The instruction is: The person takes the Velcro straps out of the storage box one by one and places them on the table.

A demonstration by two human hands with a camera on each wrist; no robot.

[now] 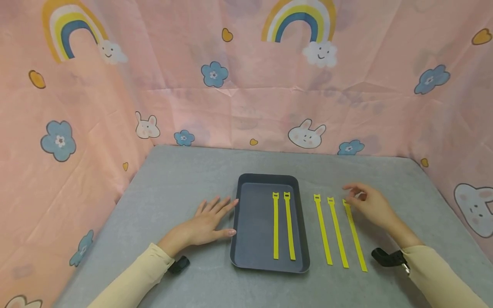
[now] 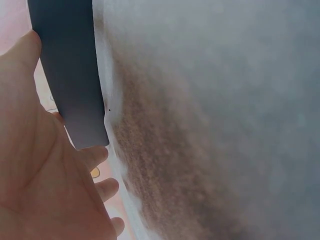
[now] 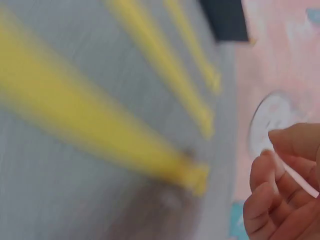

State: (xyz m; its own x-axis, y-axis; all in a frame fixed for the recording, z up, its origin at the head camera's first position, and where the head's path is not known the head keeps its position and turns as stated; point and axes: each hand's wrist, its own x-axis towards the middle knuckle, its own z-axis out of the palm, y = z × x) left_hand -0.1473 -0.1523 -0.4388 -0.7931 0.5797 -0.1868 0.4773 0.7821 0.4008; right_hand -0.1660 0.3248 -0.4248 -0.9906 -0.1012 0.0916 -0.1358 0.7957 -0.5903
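A dark grey rectangular tray sits on the table with two yellow cable ties lying lengthwise in its right half. My left hand spreads its straight fingers against the tray's left wall. Right of the tray lie three more yellow ties with slotted heads, side by side: a near one, a middle one and the rightmost one. Above the head of the rightmost tie hovers my right hand, fingers loosely bent. Its thumb and fingertips hold nothing in the right wrist view.
Grey cloth covers the table. A pink curtain printed with rainbows, rabbits and flowers rises behind the table and at both sides. Black straps circle both wrists at the cream sleeves.
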